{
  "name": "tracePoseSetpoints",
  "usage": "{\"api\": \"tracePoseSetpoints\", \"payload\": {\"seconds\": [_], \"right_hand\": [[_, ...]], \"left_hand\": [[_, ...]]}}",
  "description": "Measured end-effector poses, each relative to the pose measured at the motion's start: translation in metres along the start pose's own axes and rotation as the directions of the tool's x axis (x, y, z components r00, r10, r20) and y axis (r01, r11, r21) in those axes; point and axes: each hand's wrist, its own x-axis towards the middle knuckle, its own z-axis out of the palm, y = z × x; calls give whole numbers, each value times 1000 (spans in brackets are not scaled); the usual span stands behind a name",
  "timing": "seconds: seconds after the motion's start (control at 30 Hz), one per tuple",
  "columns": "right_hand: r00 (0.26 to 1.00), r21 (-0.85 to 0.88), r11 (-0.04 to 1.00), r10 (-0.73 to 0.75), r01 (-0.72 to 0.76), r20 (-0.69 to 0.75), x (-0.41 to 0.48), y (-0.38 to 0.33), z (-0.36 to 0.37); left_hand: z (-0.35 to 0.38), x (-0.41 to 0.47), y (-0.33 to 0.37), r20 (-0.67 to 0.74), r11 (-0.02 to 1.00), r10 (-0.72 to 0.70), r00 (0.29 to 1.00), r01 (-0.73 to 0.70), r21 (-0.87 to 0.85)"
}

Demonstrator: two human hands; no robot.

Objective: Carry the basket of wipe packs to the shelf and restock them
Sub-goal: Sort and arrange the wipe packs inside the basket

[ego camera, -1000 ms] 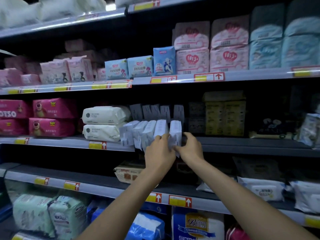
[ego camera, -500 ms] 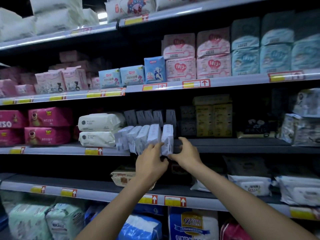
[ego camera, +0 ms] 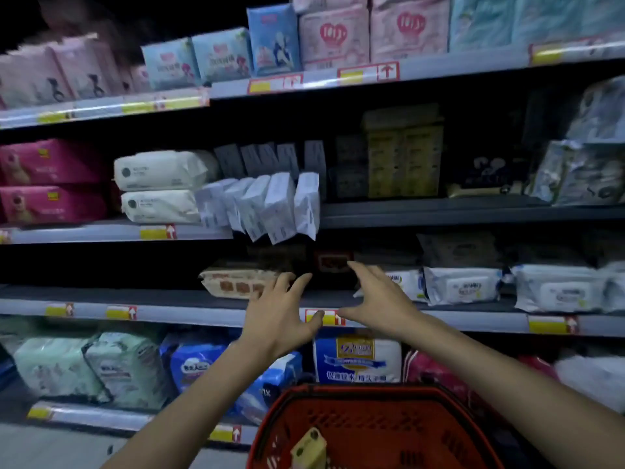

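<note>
Up on the middle shelf (ego camera: 456, 213), five white wipe packs (ego camera: 267, 206) stand on their thin sides in a row. They lean one on the next, and their bottom ends stick out past the front edge of the shelf. More grey packs (ego camera: 270, 159) stand behind them in the dark. Just to the left, two big white packs (ego camera: 159, 184) lie one on top of the other.

Down at the bottom sits the red basket (ego camera: 341, 392), low between the two arms. A small yellow tag (ego camera: 309, 448) shows inside it.

Both arms reach up and forward from the bottom corners. The left hand (ego camera: 280, 321) is below the row of packs, with its back to the camera. Its fingers are spread and point up and to the right. It holds nothing. The right hand (ego camera: 380, 299) is just beside it, a little higher. Its fingers are spread too and point up and to the left. It holds nothing as well. The two thumbs point at each other but do not touch. A red and yellow price tag (ego camera: 329, 318) on the lower shelf edge shows in the gap between them.
</note>
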Motion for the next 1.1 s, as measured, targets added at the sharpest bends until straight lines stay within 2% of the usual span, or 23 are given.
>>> {"api": "tracePoseSetpoints", "payload": {"seconds": [0.23, 0.33, 0.47, 0.63, 0.83, 1.0, 1.1], "right_hand": [[976, -186, 983, 48, -8, 214, -41, 56, 61], [955, -237, 971, 64, 7, 290, -58, 83, 92], [892, -297, 955, 111, 27, 438, -87, 114, 126], [801, -342, 939, 178, 36, 572, -117, 157, 161], [687, -481, 873, 301, 80, 661, -145, 198, 192], [606, -508, 851, 337, 131, 721, -152, 220, 198], [630, -576, 776, 318, 256, 709, -155, 234, 189]], "left_hand": [[72, -48, 10, 173, 999, 40, 984, -40, -3], [108, -74, 15, 302, 999, 52, 952, -50, -15], [159, -106, 17, 423, 993, 104, 900, -118, 8], [216, -134, 25, 600, 977, 165, 783, -213, 9], [276, -147, 49, 742, 961, 224, 632, -269, -60], [323, -147, 87, 825, 976, 216, 522, -144, -165], [348, -143, 117, 837, 970, 239, 492, -85, -227]]}}
